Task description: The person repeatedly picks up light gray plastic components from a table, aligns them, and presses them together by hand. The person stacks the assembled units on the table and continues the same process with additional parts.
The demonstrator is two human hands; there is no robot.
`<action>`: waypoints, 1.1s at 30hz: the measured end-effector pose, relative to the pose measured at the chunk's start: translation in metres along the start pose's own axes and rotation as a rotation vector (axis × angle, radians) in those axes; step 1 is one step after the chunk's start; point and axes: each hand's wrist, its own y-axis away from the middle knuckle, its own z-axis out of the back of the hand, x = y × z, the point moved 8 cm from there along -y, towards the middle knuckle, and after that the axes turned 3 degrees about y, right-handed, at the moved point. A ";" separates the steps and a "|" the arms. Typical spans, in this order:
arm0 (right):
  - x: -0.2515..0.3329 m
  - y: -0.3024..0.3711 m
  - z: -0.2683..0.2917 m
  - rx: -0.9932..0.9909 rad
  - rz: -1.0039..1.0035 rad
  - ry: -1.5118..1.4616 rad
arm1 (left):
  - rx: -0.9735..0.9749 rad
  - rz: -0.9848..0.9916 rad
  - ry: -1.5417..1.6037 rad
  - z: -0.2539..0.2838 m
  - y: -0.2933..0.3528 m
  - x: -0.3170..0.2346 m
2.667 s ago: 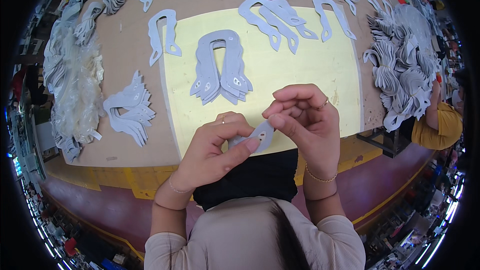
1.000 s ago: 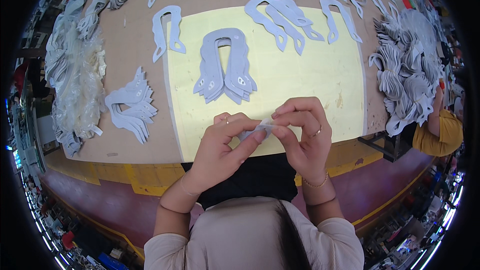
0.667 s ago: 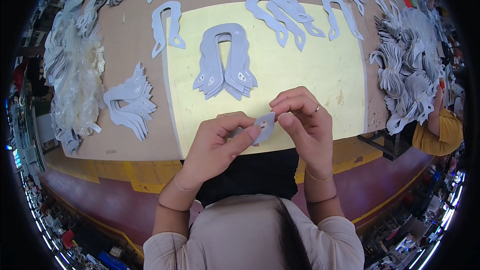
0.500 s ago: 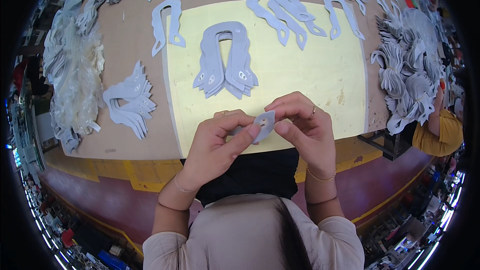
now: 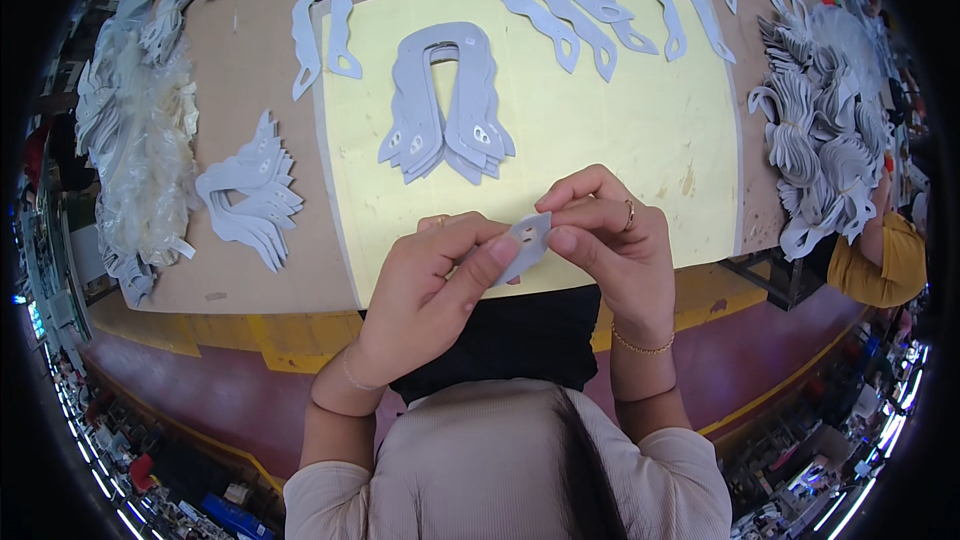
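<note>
While the left hand (image 5: 430, 275) pinches a thin, perforated grey piece (image 5: 522, 252) at frame centre, the right hand (image 5: 622, 250) holds fingers narrowed at its edge, grip uncertain. I judge the step edge-work, calling next for steady support. Upper centre: stacked wavy U-shaped cut-outs (image 5: 411, 85) on yellow sheeting (image 5: 625, 155); crinkled clear plastic (image 5: 155, 155), left.

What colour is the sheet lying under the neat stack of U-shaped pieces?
Pale yellow, the sheet showing best in the head view.

Crumpled clear plastic (image 5: 160, 180) lies at the left, a co-worker's mustard sleeve (image 5: 893, 265) at the right.
Reddish floor (image 5: 240, 390) shows past the brown table's (image 5: 240, 70) near edge.
</note>
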 end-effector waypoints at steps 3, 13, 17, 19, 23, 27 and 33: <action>-0.002 -0.001 0.000 0.004 -0.008 -0.014 | -0.036 0.032 0.057 0.002 0.002 0.005; 0.003 0.002 0.002 -0.057 0.043 -0.020 | -0.146 0.018 0.029 0.007 0.005 0.007; 0.003 -0.001 0.000 -0.031 0.037 0.007 | -0.150 -0.012 -0.025 0.009 0.006 0.006; 0.004 -0.001 -0.001 -0.024 0.050 0.013 | -0.151 -0.037 -0.035 0.008 0.007 0.003; 0.004 0.000 -0.002 -0.023 0.060 0.022 | -0.121 -0.194 -0.175 0.009 0.005 -0.008; 0.007 0.000 -0.005 0.003 0.086 0.120 | -0.145 -0.208 -0.193 0.008 0.006 -0.011; 0.007 -0.001 -0.013 0.090 0.129 0.041 | -0.167 -0.218 -0.284 0.008 0.006 -0.011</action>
